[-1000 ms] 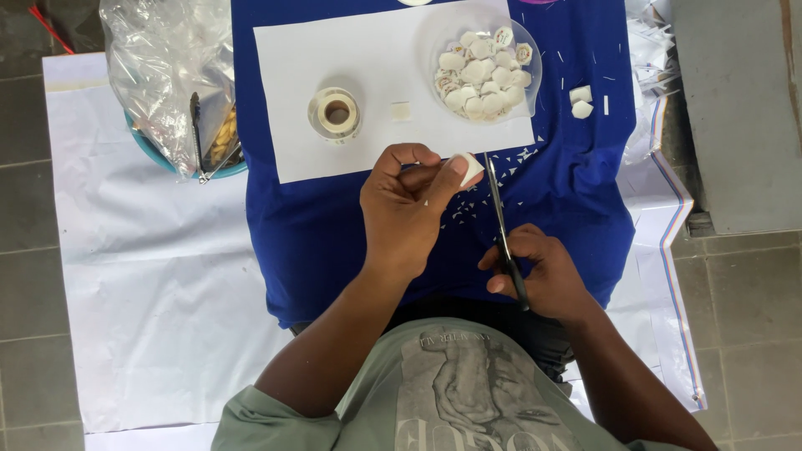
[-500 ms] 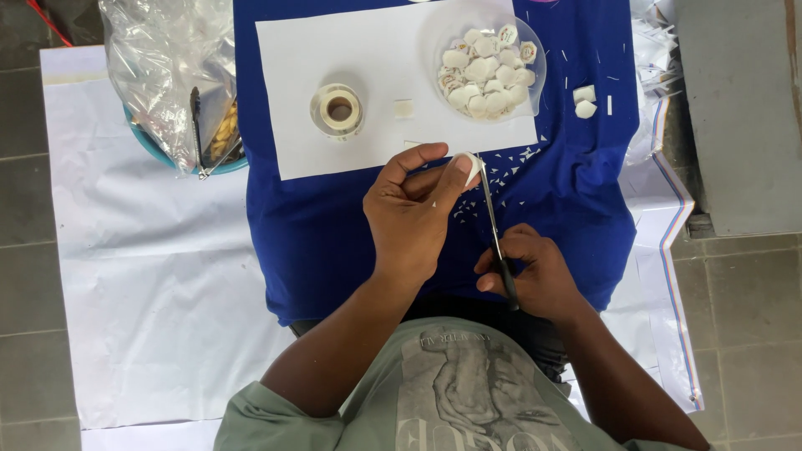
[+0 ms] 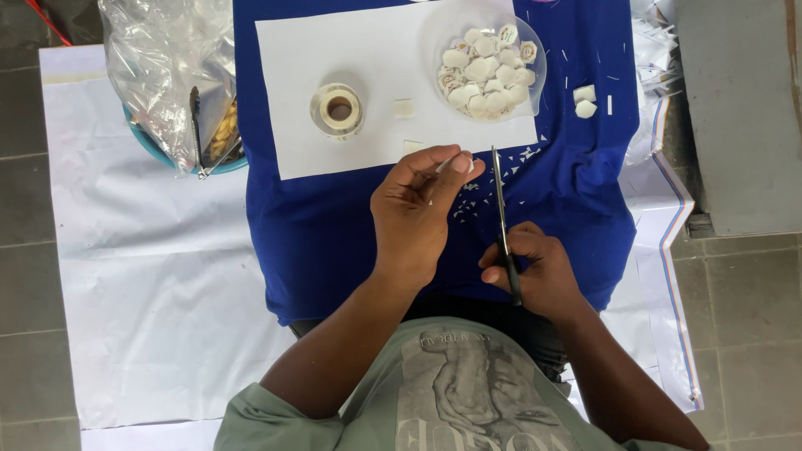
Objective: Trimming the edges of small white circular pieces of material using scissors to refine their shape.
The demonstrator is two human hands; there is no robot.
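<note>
While the left hand [image 3: 415, 219] pinches a small white paper piece [image 3: 451, 164] between thumb and fingertips, just above the blue cloth [image 3: 317, 225], the right hand [image 3: 535, 271] is closed around the handles of a pair of slim black-handled scissors [image 3: 499, 209] — blades pointing away, tips right beside that piece. Whether the blades are parted I cannot tell. It looks like trimming is under way: tiny white offcuts [image 3: 501, 171] litter the cloth by the white paper sheet [image 3: 351, 50]. Cutting on would call for steadying the piece between the blades. A clear bowl of rounded white cut-outs [image 3: 489, 71] sits beyond, a tape roll [image 3: 338, 108] to its left.
</note>
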